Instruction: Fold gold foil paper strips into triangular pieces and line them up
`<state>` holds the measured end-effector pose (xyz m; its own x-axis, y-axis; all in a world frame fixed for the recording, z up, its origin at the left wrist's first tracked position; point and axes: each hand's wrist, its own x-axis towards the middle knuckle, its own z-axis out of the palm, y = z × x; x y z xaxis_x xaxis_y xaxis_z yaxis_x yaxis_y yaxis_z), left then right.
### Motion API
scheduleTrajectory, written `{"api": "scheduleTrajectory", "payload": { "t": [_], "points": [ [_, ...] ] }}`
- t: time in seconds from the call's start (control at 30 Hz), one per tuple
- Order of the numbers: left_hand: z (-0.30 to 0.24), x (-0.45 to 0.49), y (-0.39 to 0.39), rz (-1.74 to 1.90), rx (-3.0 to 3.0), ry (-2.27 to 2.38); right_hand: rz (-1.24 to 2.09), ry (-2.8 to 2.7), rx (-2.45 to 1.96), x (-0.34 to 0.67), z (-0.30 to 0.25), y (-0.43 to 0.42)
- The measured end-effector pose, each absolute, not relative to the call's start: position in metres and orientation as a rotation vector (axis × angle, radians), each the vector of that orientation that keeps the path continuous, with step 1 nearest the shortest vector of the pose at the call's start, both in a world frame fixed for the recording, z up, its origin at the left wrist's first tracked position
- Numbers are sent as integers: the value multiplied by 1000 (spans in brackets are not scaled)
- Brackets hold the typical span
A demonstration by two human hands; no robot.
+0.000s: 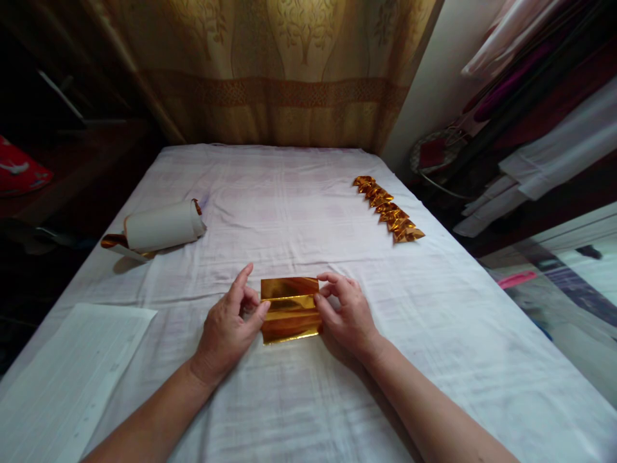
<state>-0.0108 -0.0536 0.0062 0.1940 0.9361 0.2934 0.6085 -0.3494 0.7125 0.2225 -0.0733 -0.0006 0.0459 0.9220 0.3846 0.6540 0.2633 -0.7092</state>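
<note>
A sheet of shiny gold foil paper (290,316) with crosswise creases lies in front of me on the cloth. At its left edge, my left hand (230,325) has the thumb on the paper and the middle fingers curled in close, while the index finger points up and away. My right hand (349,313) grips the right edge, thumb over the paper and index finger near the far right corner. The undersides of both grips are hidden. Farther back on the right lies a row of several folded gold foil pieces (389,209).
A white-backed roll of gold foil (161,226) rests on the left of the cloth-covered surface (270,212). Nearer on the left lies a flat white lined sheet (80,366). A patterned curtain (270,71) hangs behind, and clothes (554,148) hang at the right.
</note>
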Motion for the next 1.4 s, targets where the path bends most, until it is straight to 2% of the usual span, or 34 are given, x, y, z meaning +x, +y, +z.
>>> {"api": "scheduleTrajectory", "payload": {
  "t": [0.13, 0.23, 0.37, 0.57, 0.93, 1.07, 1.4],
  "points": [
    [7, -11, -54, 1036, 2486, 1334, 337, -1721, -1544, 224, -6, -67],
    [9, -9, -58, 881, 2684, 1050, 335, -1738, -1549, 224, -8, -65],
    [8, -8, -62, 582, 2726, 956, 325, -1742, -1551, 223, -9, -65],
    [5, -10, -61, 460, 2709, 971, 319, -1752, -1542, 225, -11, -65],
    [10, -5, -65, 583, 2804, 1033, 564, -1563, -1540, 225, -8, -65],
    [18, 5, -78, 764, 2812, 986, 654, -1419, -1463, 219, -7, -69],
    [17, 14, -85, 830, 2711, 1051, 815, -1433, -1217, 205, -2, -86]
  ]
}}
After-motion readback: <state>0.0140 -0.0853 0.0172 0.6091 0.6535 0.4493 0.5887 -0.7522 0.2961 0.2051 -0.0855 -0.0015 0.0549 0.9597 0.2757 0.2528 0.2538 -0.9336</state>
